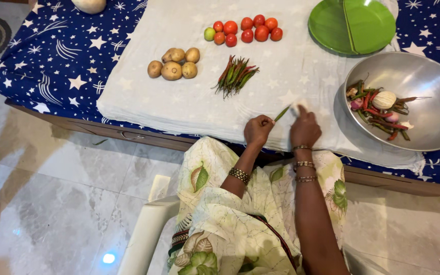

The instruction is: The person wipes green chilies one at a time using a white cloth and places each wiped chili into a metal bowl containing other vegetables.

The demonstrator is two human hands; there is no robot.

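My left hand point(257, 130) pinches one end of a thin green chilli point(281, 113) near the front edge of a white cloth point(179, 97). My right hand point(304, 129) is closed beside it, fingertips at the chilli's upper tip; whether it grips the tip I cannot tell. A pile of green and red chillies point(236, 75) lies farther back on the cloth. To the right, a steel bowl point(434, 117) holds chillies, onions and a pale round vegetable.
Several potatoes point(174, 65) and several tomatoes point(245, 29) lie on the cloth. A green plate point(332, 23) stands at the back right. The cloth covers a blue star-patterned sheet point(62, 56). A white chair point(146, 234) sits under me on a tiled floor.
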